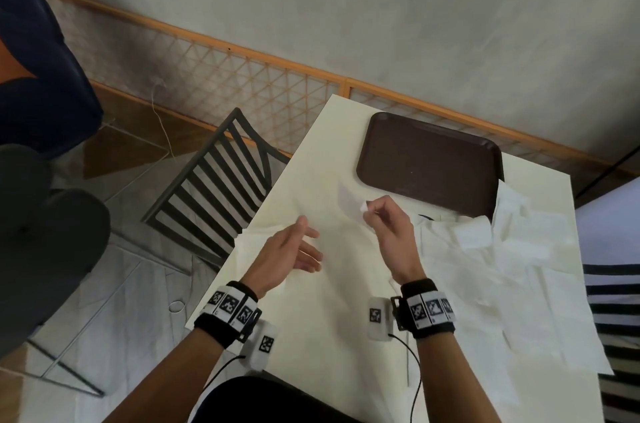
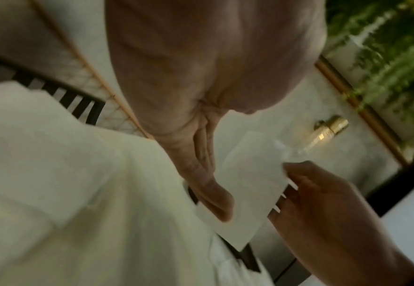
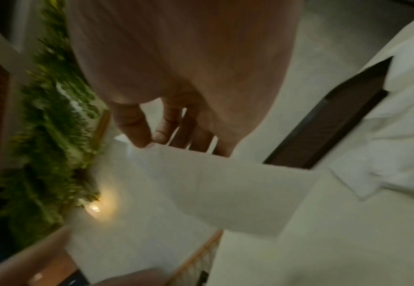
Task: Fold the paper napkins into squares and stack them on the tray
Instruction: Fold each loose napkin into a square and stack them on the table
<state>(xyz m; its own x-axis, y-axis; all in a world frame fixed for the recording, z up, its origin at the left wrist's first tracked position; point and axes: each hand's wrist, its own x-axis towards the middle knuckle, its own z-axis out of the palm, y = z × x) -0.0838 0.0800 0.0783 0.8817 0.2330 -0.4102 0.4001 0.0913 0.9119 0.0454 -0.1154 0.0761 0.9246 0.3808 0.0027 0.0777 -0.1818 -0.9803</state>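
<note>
My right hand point(image 1: 367, 209) pinches the corner of a white paper napkin point(image 1: 349, 197) and holds it up over the table, just in front of the brown tray point(image 1: 429, 159). In the right wrist view thumb and fingers point(image 3: 139, 135) pinch the napkin point(image 3: 225, 189) at its top edge, with the tray point(image 3: 336, 125) beyond. My left hand point(image 1: 313, 242) hovers open to the left, fingers straight, holding nothing. From the left wrist view its fingers point(image 2: 208, 174) lie alongside the hanging napkin point(image 2: 250, 183).
A loose pile of unfolded white napkins point(image 1: 502, 267) covers the right side of the white table point(image 1: 329, 318) and overlaps the tray's near right corner. A black slatted chair point(image 1: 214, 180) stands off the table's left edge. A striped cloth point(image 1: 616, 318) lies at the right.
</note>
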